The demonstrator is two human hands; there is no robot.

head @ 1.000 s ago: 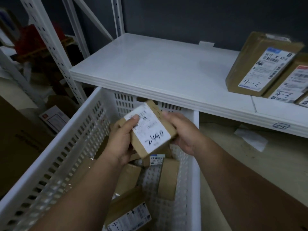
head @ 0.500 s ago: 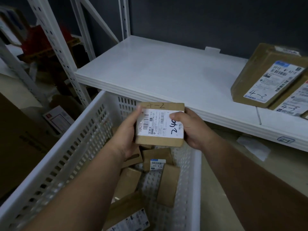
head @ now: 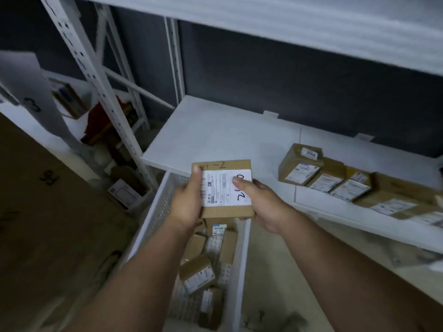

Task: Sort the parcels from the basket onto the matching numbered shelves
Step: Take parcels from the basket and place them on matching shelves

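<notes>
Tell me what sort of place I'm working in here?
Most likely a parcel sorting or storage room: white metal shelving, labelled cardboard parcels on the shelf, and a white basket of more parcels below.

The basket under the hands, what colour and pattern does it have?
White basket, its walls perforated with small holes; only the head view shows it.

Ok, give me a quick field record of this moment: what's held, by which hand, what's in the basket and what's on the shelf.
held item: cardboard parcel, white label facing up
left hand: grips the parcel's left edge, thumb on top
right hand: grips its right edge, thumb on the label
parcel position: above the basket's far end
basket: white, perforated, several small parcels inside
shelf: white; row of labelled parcels at right, left part bare
</notes>
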